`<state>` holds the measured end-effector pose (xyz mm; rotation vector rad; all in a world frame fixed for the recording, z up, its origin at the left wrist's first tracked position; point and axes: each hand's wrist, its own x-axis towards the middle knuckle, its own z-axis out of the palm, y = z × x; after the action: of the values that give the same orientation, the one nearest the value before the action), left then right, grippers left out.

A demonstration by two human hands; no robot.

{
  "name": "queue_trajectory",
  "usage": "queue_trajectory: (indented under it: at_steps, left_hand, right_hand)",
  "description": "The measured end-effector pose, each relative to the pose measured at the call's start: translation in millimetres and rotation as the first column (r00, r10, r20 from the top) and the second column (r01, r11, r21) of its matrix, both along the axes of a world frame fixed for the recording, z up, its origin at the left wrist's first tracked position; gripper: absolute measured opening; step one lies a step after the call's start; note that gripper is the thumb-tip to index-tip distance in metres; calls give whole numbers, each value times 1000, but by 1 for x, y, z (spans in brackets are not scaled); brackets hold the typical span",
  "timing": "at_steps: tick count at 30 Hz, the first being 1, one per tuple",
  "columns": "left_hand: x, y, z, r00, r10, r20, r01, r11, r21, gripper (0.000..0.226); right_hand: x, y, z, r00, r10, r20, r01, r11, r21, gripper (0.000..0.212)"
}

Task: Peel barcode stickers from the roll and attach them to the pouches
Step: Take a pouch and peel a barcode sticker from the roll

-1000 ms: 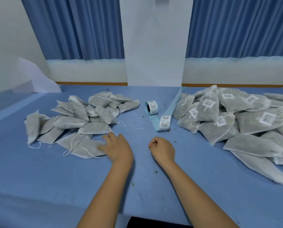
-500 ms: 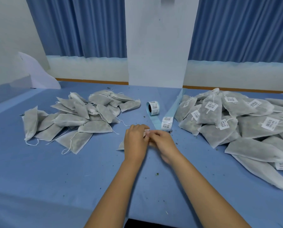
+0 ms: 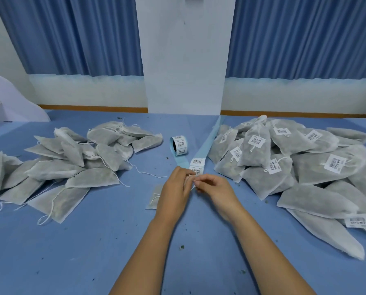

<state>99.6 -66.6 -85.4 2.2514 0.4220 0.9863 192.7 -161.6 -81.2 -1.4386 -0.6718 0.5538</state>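
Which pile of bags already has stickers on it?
The pile on the person's right. Many of its bags carry white barcode stickers, while the bags in the left pile are plain grey with only loose strings.

Both bare forearms reach in from the near edge of the tabletop (image 3: 88, 254) and converge toward its middle, wrists low over the surface. The left grip (image 3: 173, 193) is turned with its back up, knuckles raised and fingers (image 3: 183, 173) curled inward and down toward the other. The right grip (image 3: 217, 191) lies just beside it, the two nearly touching at the fingertips. Its thumb and forefinger are brought together, pinching a small white piece (image 3: 192, 181) that the left fingers also hold, while its remaining fingers curl loosely beneath the palm.
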Motion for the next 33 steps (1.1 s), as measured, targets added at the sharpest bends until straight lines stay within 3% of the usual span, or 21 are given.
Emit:
queue_trajectory:
  at_steps: [2,3,6,10,12,14,15,17,21,24,27,30,32,33]
  left_hand:
    - [-1,4,-1,1000,0,4,0,999,45,12]
    - [-2,4,-1,1000,8,22,-10,998,62,11]
    - [-3,3,1,996,14,91,-19,998,58,9]
    - [-8,3,4,993,-2,119,-9,996,92,10]
    - [-11,3,4,994,31,108,-44,991,125,7]
    - [-14,6,4,988,80,130,-96,987,126,3]
    - [-16,8,4,984,104,142,-121,985,123,3]
    - [-18,12,5,983,117,140,-131,986,101,2]
    - [-17,3,5,994,-51,100,52,999,-5,7]
    - [-11,-7,8,979,-172,108,194,948,-251,18]
    - [-12,-9,12,925,-247,289,365,793,-487,18]
    - [-15,-8,13,828,-219,516,522,639,-565,17]
    - [-15,-5,13,834,-193,516,494,678,-544,25]
    - [-14,-3,12,864,-177,471,426,756,-498,31]
  right_hand:
    - [2,0,1,958,-29,287,60,993,-100,16]
    - [0,1,1,957,2,288,31,993,-111,17]
    - [-10,4,3,994,93,64,-91,996,-26,16]
    - [-9,-5,13,973,135,-185,-110,984,141,20]
    - [-1,-13,14,996,72,-45,-71,997,22,16]
    - [5,-20,15,956,23,293,19,990,-140,13]
    - [8,-22,14,926,23,377,39,987,-156,12]
    - [10,-24,17,917,-10,398,56,993,-104,13]
    - [18,-26,16,804,-248,541,289,957,10,14]
    - [18,-25,14,809,-361,464,375,925,65,14]
    - [20,-26,16,891,-345,296,345,937,53,14]
    - [15,-24,18,923,-282,263,303,952,-43,12]
    - [1,-18,16,942,-143,304,189,973,-128,11]
    - [-6,-15,16,936,-61,346,124,979,-162,11]
